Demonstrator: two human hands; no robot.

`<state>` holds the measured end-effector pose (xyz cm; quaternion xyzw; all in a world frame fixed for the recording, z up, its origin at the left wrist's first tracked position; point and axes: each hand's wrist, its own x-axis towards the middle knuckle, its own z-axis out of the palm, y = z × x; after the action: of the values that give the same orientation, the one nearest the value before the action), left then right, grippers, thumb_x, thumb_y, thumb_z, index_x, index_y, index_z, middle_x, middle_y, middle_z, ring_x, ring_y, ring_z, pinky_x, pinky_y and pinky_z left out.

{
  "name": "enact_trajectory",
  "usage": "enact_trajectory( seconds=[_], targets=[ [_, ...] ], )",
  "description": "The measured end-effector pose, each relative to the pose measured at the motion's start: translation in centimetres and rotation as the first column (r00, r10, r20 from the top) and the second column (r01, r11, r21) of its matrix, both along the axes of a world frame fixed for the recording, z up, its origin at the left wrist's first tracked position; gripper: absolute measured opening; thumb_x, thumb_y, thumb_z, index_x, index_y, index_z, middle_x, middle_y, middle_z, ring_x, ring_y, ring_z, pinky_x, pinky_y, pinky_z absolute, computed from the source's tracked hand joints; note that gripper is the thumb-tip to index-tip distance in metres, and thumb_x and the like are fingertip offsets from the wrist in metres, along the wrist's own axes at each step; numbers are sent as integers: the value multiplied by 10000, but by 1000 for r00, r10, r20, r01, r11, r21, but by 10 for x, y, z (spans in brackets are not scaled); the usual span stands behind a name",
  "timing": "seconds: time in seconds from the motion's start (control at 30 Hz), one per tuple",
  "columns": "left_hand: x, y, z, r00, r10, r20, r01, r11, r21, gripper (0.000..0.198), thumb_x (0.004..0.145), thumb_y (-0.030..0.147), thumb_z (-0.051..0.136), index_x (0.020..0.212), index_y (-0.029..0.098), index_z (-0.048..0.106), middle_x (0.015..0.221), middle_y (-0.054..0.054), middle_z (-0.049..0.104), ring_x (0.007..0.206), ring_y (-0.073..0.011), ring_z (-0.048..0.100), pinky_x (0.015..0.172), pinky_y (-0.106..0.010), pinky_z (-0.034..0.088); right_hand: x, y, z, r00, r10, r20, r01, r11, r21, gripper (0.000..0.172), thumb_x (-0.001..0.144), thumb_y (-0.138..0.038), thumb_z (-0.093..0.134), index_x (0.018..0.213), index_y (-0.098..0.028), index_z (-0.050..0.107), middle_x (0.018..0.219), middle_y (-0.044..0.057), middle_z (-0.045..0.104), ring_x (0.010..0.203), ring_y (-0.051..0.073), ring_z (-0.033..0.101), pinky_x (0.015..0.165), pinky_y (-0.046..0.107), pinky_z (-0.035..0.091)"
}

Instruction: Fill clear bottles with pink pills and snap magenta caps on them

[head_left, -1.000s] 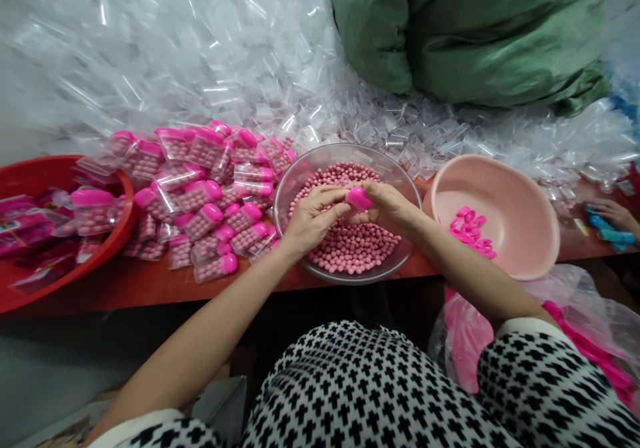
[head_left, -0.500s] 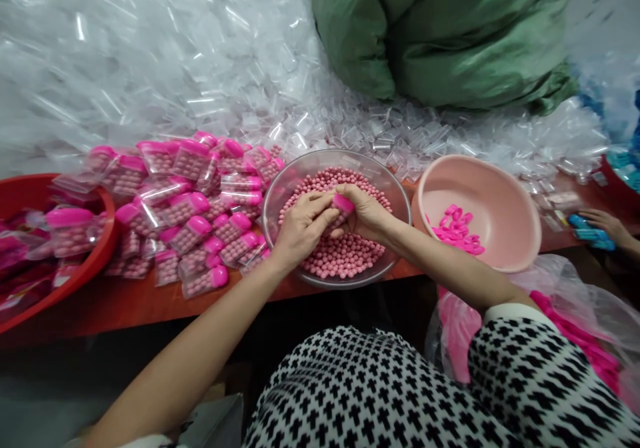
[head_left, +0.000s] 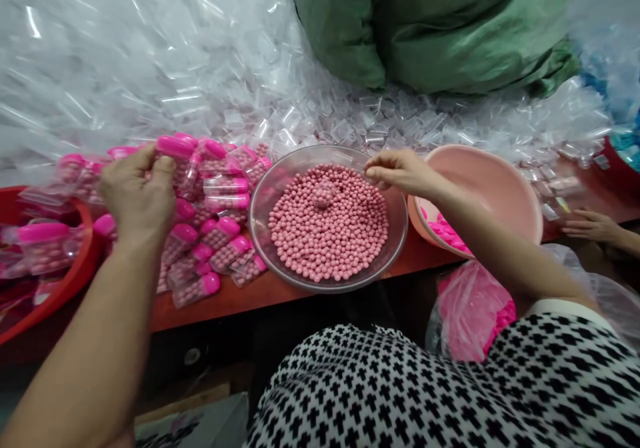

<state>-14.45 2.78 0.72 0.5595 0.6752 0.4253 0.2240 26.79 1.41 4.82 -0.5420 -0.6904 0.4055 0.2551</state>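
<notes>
1. A red bench (head_left: 225, 303) runs beneath both hands; beyond them spread clear plastic cases (head_left: 125, 68) and a green sack (head_left: 440, 28).
2. Left hand (head_left: 140, 195): narrow grip on one pink-capped case (head_left: 176, 147), over the pile.
3. Right hand (head_left: 400, 170): narrow pinch above the bowl's right side; cannot tell what, if anything, it holds.
4. Between the hands, one bowl (head_left: 261, 231) of pink beads (head_left: 330, 245); right, one co-worker's hand (head_left: 593, 227).

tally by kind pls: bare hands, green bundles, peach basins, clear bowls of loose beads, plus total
Bare hands: 3 (the person's left hand and right hand, plus a co-worker's hand at far right)
Green bundles: 1
Peach basins: 1
Clear bowls of loose beads: 1
Total: 6
</notes>
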Motion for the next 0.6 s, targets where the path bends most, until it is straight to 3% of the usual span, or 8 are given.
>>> enact_trajectory(
  seconds=[0.07,0.13,0.23,0.33,0.4,0.47,0.53,0.6],
  targets=[
    [-9,9,-4,979,57,-193,-52,998,35,280,933,440,603,1054,198,676,1171,79,659,1351,-301,443,1217,-507,210,-16,-1,-11,967,93,236,-111,992,66,156,877,-269,700,941,-131,735,855,46,741,793,169,665,756,282,496],
    [-10,12,-6,957,71,-281,-55,996,65,291,908,412,656,1112,204,637,1341,83,582,1421,-310,362,1229,-534,177,-36,-3,-17,876,151,458,-235,963,131,168,881,-240,680,1001,-138,738,982,73,761,916,208,676,816,298,457],
    [2,5,-7,958,39,-283,2,990,141,436,908,402,689,1302,264,562,1519,98,440,1495,-308,254,1238,-523,133,-65,-5,-22,723,190,665,-360,924,127,297,905,-283,652,1173,-159,687,1235,133,714,1070,279,659,814,321,441],
    [33,-12,-4,969,-81,-235,141,959,248,452,956,422,621,1345,194,590,1440,23,541,1435,-297,380,1208,-500,228,-82,-4,-29,663,193,724,-368,925,91,342,925,-331,615,1229,-176,635,1235,148,713,1049,309,666,765,331,440],
    [61,-24,-1,959,-206,-198,251,936,245,433,961,421,597,1296,150,651,1285,-38,657,1263,-269,552,1134,-468,371,-87,-3,-36,690,158,707,-340,932,124,298,935,-340,587,1181,-179,637,1142,135,739,985,301,676,753,332,436],
    [90,-34,-1,914,-374,-159,396,906,149,422,923,368,635,1285,154,672,1186,-72,715,1079,-249,648,1028,-439,475,-87,-3,-41,771,111,627,-284,941,183,251,920,-315,595,1124,-175,639,1064,116,748,938,277,678,759,326,438],
    [114,-38,-3,862,-498,-96,504,861,63,455,836,298,710,1270,164,678,1174,-84,731,1060,-263,669,1013,-435,495,-83,-4,-42,903,74,423,-182,958,220,226,877,-286,644,1068,-167,627,966,82,741,874,233,673,756,307,448],
    [131,-40,-7,820,-571,42,571,821,18,419,791,294,729,1189,166,708,1134,-85,743,1057,-274,680,1005,-434,509,-76,-7,-39,991,80,108,-99,979,178,268,840,-303,693,1049,-167,594,842,29,706,768,181,649,718,284,462]
  ],
)
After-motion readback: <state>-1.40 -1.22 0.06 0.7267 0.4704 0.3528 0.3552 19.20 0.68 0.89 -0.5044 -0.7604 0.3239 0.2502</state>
